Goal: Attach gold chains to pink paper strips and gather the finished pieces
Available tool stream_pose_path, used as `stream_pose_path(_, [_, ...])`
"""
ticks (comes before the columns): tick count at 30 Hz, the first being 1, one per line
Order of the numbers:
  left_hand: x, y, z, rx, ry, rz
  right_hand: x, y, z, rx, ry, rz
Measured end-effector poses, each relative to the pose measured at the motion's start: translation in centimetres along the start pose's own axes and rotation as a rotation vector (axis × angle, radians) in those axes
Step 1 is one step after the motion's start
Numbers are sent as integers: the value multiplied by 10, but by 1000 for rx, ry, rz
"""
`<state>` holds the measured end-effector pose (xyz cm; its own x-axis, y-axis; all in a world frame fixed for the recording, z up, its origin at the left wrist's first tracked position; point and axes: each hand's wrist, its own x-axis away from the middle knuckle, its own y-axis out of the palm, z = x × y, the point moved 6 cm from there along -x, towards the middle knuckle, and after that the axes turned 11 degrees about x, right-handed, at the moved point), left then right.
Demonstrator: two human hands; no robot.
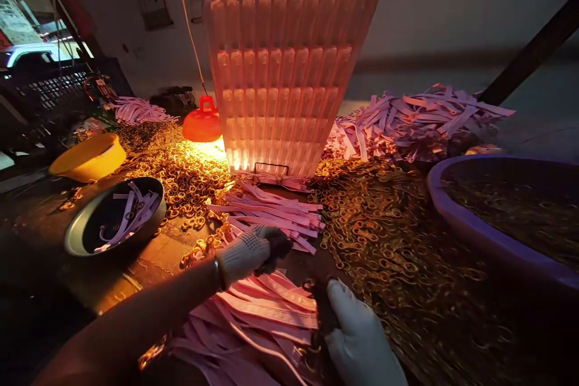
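My left hand (248, 252), in a white dotted glove with dark fingertips, is over the middle of the work surface with its fingers curled in. What they hold, if anything, is hidden. At lower right is my right hand (359, 329), in a pale glove, its fingertips dark in shadow. A small metal clasp (309, 284) shows at those fingertips and seems pinched there. Beneath and between both hands lies a bundle of pink straps (275, 307). More pink straps (271, 212) lie just beyond my left hand. Loose gold-coloured clasps (384, 235) are heaped to the right.
A translucent ribbed panel (284, 78) stands upright at the back. Beside it a red lamp (202, 123) hangs over piled metal rings (181, 169). At left are a yellow basin (90, 160) and a dark bowl (75, 232) with straps; at right, a purple tub (436, 184) and a strap heap (407, 120).
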<state>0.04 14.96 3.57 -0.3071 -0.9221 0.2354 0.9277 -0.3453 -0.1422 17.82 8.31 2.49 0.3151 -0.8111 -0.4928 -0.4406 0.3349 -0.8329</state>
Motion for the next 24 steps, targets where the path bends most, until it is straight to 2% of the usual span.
stream_pose_path(3, [35,14,-11,191,-9,-45,-11,-2,-28,82,-36,-42])
stream_pose_path(6, [50,22,-32,334,-48,-34,-12,-3,-47,213,-57,-102])
stream_pose_path(8, [51,24,-41,268,-7,-9,-8,-3,-53,313,-81,-131])
stream_pose_path(11, [51,28,-41,-35,219,-14,0,1,-58,455,-94,-165])
stream_pose_path(13, [52,32,-42,-131,317,-24,4,4,-59,483,-84,-196])
stream_pose_path(16, [51,32,-52,-75,280,-12,6,4,-60,463,-59,-262])
stream_pose_path(21, [50,20,-65,68,194,101,8,2,-61,375,-44,-407])
stream_pose_path(24, [51,25,-67,76,153,36,12,6,-61,314,-68,-420])
